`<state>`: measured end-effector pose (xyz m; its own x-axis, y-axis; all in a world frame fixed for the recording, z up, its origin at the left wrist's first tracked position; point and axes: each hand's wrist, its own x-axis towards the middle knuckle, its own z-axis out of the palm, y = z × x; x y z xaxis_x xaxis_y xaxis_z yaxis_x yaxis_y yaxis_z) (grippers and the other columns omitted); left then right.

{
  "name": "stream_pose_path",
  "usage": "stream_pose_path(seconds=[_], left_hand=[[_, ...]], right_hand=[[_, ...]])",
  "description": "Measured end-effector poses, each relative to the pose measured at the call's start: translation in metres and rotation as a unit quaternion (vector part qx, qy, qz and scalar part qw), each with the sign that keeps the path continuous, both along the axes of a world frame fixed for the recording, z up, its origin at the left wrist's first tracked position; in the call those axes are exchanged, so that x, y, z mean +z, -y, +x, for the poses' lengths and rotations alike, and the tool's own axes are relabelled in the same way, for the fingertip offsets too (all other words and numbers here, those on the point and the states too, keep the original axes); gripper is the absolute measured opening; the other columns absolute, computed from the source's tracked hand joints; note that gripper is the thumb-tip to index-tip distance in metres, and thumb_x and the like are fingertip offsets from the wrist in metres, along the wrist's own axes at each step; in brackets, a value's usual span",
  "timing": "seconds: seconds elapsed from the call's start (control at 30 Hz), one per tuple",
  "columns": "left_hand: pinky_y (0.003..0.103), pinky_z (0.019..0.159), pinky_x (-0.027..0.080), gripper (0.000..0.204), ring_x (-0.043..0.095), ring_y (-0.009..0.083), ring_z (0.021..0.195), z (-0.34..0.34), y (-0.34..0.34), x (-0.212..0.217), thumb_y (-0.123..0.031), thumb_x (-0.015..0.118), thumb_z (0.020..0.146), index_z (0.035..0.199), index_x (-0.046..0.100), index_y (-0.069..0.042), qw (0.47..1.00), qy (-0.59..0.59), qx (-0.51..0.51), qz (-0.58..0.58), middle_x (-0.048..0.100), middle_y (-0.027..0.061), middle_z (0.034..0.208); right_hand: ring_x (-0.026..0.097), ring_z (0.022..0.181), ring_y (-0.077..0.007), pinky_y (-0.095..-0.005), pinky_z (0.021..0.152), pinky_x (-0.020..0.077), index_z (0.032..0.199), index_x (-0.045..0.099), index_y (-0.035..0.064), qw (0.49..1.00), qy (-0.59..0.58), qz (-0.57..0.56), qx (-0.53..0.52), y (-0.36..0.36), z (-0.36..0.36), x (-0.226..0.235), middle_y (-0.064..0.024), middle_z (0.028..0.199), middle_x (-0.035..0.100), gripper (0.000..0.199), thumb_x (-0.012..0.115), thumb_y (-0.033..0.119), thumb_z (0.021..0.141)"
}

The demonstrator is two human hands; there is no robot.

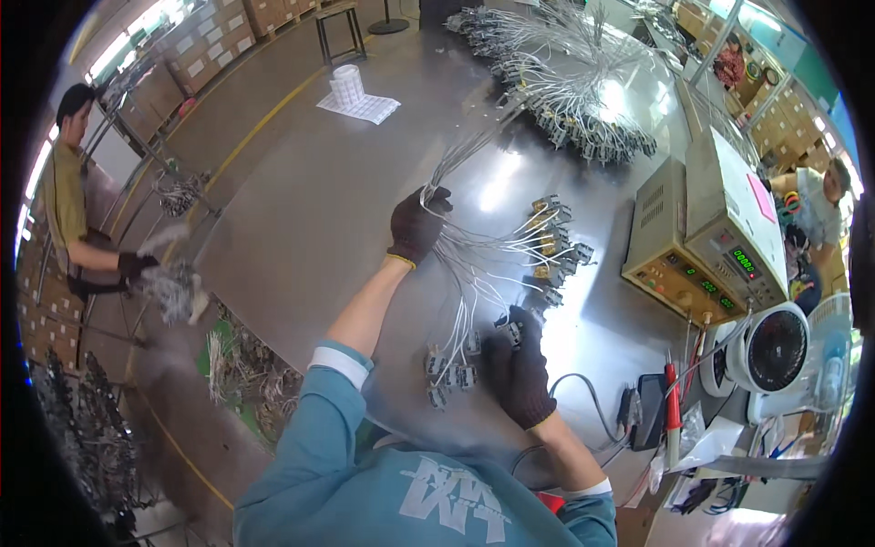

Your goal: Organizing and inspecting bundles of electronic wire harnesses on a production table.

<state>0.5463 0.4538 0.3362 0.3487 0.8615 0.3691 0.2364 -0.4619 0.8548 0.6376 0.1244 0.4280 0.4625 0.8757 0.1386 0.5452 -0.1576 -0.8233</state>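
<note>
My left hand (pixel 417 225), in a dark knitted glove, is closed round a bundle of thin grey-white wires (pixel 469 244) above the metal tabletop (pixel 301 210). The wires fan out to small block-shaped components. Some black-and-yellow components (pixel 550 239) lie to the right of the bundle. Several dark grey components (pixel 449 372) rest nearer to me, left of my right hand (pixel 519 369). This gloved hand has its thumb and fingers closed about one small dark component (pixel 512 333), partly hidden by the glove. The loose wire ends stick out beyond my left fist.
A large heap of wired components (pixel 583 109) covers the far right tabletop. On the right stand test meters (pixel 720 237) with green displays, a small fan (pixel 775 346) and a red probe (pixel 673 397). A paper sheet with a white roll (pixel 351 96) lies far off. A co-worker (pixel 77 201) stands left.
</note>
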Motion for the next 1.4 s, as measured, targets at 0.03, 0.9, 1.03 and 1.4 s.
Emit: stream_pose_path(seconds=[0.03, 0.9, 1.03, 1.4], left_hand=[[0.036, 0.080, 0.062, 0.025, 0.079, 0.0182, 0.087, 0.000, 0.001, 0.000, -0.008, 0.057, 0.099, 0.113, 0.078, -0.007, 1.000, 0.000, 0.005, 0.007, 0.081, 0.0073, 0.091], [0.032, 0.063, 0.060, 0.043, 0.074, 0.0163, 0.066, -0.006, 0.019, 0.038, -0.037, 0.063, 0.111, 0.136, 0.068, -0.002, 0.972, 0.132, -0.045, -0.186, 0.082, 0.0117, 0.103], [0.032, 0.063, 0.059, 0.044, 0.071, 0.0149, 0.063, -0.006, 0.020, 0.049, -0.041, 0.063, 0.111, 0.134, 0.071, -0.004, 0.965, 0.106, -0.047, -0.235, 0.082, 0.0114, 0.095], [0.033, 0.059, 0.059, 0.037, 0.069, 0.0147, 0.061, -0.004, 0.015, 0.033, -0.033, 0.062, 0.113, 0.134, 0.071, -0.004, 0.966, 0.112, -0.076, -0.222, 0.081, 0.0117, 0.090]], right_hand=[[0.077, 0.093, -0.0434, -0.0535, 0.081, 0.0601, 0.150, 0.045, 0.0100, 1.000, -0.017, 0.003, 0.020, -0.003, 0.001, -0.006, -0.0218, 0.110, 0.075, 0.050, 0.065, 0.019, 0.105], [0.075, 0.099, -0.0381, -0.0470, 0.086, 0.0580, 0.123, 0.070, 0.0055, 0.967, 0.250, -0.004, -0.050, -0.032, 0.140, 0.014, -0.0197, 0.106, 0.075, 0.029, 0.071, 0.028, 0.104], [0.075, 0.092, -0.0363, -0.0469, 0.078, 0.0567, 0.112, 0.069, 0.0044, 0.977, 0.168, -0.123, 0.045, -0.017, 0.126, 0.057, -0.0192, 0.097, 0.074, 0.026, 0.069, 0.030, 0.106], [0.072, 0.101, -0.0405, -0.0468, 0.087, 0.0589, 0.128, 0.069, 0.0067, 0.955, 0.295, 0.035, 0.026, -0.039, 0.111, 0.050, -0.0190, 0.113, 0.073, 0.026, 0.068, 0.015, 0.104]])
